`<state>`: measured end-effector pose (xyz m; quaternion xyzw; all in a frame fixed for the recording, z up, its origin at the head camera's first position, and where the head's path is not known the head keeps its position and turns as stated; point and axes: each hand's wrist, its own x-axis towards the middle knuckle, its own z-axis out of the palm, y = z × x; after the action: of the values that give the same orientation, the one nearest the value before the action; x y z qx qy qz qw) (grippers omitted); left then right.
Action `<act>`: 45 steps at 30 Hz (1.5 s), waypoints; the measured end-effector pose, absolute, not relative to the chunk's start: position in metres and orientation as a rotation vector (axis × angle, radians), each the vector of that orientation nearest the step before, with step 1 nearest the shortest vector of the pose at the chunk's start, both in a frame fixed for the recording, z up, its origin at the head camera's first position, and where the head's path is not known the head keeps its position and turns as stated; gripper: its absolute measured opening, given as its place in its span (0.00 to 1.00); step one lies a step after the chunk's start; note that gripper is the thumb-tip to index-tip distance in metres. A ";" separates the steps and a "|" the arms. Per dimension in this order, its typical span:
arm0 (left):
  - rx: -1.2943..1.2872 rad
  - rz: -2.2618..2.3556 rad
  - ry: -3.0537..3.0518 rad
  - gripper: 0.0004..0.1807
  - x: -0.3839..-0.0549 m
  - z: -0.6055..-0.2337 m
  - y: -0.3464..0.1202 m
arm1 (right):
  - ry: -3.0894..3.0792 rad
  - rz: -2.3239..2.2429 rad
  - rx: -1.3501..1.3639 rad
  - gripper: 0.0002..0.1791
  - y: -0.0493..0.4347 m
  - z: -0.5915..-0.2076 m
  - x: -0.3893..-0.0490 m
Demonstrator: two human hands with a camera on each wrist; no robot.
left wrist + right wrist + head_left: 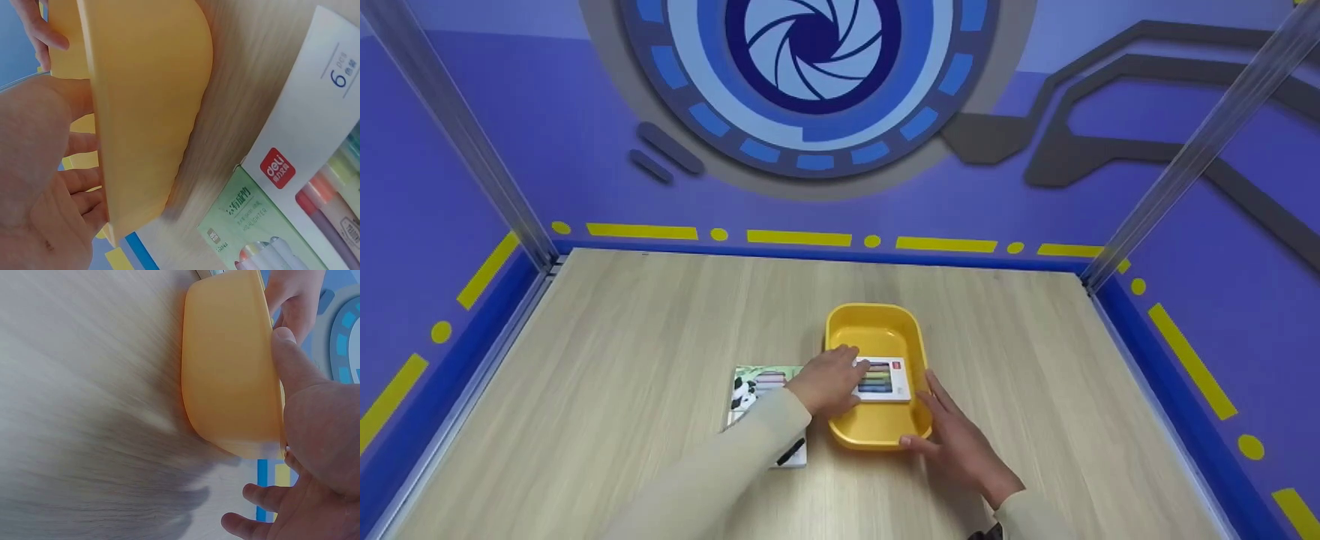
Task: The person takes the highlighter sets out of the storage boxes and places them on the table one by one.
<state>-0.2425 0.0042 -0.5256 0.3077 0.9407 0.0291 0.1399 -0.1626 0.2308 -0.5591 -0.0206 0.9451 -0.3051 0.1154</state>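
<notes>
A yellow plastic box (877, 435) stands upright on the table with its top uncovered. Inside it lies a flat white pack of highlighters (896, 386). My left hand (829, 381) reaches over the box's left rim, fingers spread and touching the pack's left end; their tips are hidden in the left wrist view. My right hand (960, 442) is at the right near corner, its thumb (295, 354) on the rim and one fingertip touching the rim. Its other fingers stand straight and apart outside the box.
Left of the box lie a green highlighter pack (239, 216) and a white pack marked 6 pcs (306, 112), partly under my left forearm in the head view. A panda picture (744, 394) shows there. Blue-purple walls (810, 214) enclose the wooden tabletop (660, 300).
</notes>
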 end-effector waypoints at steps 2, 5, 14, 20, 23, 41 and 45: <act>0.871 0.099 2.711 0.32 -0.243 -0.526 0.005 | 2.769 -0.894 -0.062 0.48 0.231 -0.559 -0.163; 0.853 0.109 2.706 0.33 -0.243 -0.528 0.006 | 2.764 -0.891 -0.061 0.48 0.231 -0.559 -0.163; 0.836 0.101 2.712 0.32 -0.246 -0.532 0.010 | 2.749 -0.906 -0.039 0.48 0.231 -0.559 -0.164; 0.830 0.106 2.718 0.32 -0.247 -0.535 0.012 | 2.738 -0.911 -0.027 0.48 0.231 -0.559 -0.165; 0.849 0.095 2.721 0.32 -0.248 -0.536 0.014 | 2.741 -0.916 -0.034 0.48 0.231 -0.559 -0.165; 0.839 0.096 2.697 0.33 -0.251 -0.539 0.022 | 2.746 -0.907 -0.024 0.48 0.230 -0.558 -0.163; 0.855 0.078 2.706 0.33 -0.252 -0.540 0.024 | 2.746 -0.905 -0.022 0.48 0.230 -0.558 -0.163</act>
<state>-0.2518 0.0241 -0.5401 0.2977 0.9423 0.0271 0.1506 -0.1630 0.2297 -0.5581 -0.0076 0.9423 -0.3104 0.1248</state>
